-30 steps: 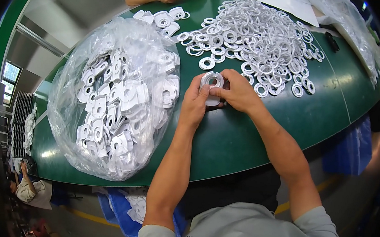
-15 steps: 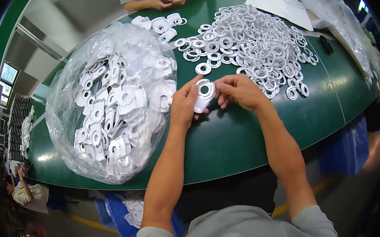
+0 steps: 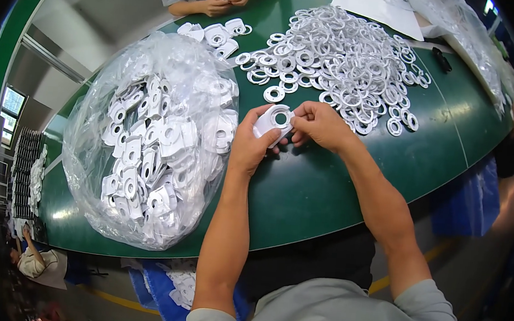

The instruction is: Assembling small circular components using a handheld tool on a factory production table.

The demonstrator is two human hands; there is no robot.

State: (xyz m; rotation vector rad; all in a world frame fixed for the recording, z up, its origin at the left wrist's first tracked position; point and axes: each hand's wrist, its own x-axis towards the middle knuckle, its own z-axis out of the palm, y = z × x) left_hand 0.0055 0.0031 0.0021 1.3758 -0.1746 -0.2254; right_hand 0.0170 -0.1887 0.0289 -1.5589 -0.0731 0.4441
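My left hand point(image 3: 249, 141) is closed around a white plastic part point(image 3: 264, 123), a flat plate with a round ringed opening at one end. The thumb lies along its near edge. From the right, my right hand point(image 3: 318, 126) pinches the part's ringed end with thumb and fingertips; whether a separate ring is between them is hidden. Both hands hold the part above the green table, between a clear plastic bag point(image 3: 86, 188) of similar white parts on the left and a heap of white rings point(image 3: 345, 58) beyond.
More white parts point(image 3: 218, 33) lie behind the bag. Across the green table point(image 3: 302, 207), a person's hands point(image 3: 228, 2) hold something small and white. A white sheet point(image 3: 377, 11), crumpled plastic film point(image 3: 452, 25) and a small black object point(image 3: 442, 60) are at the far right.
The white part has turned in my left hand, its plain end swinging up and left. My right fingers have moved in against its ringed end.
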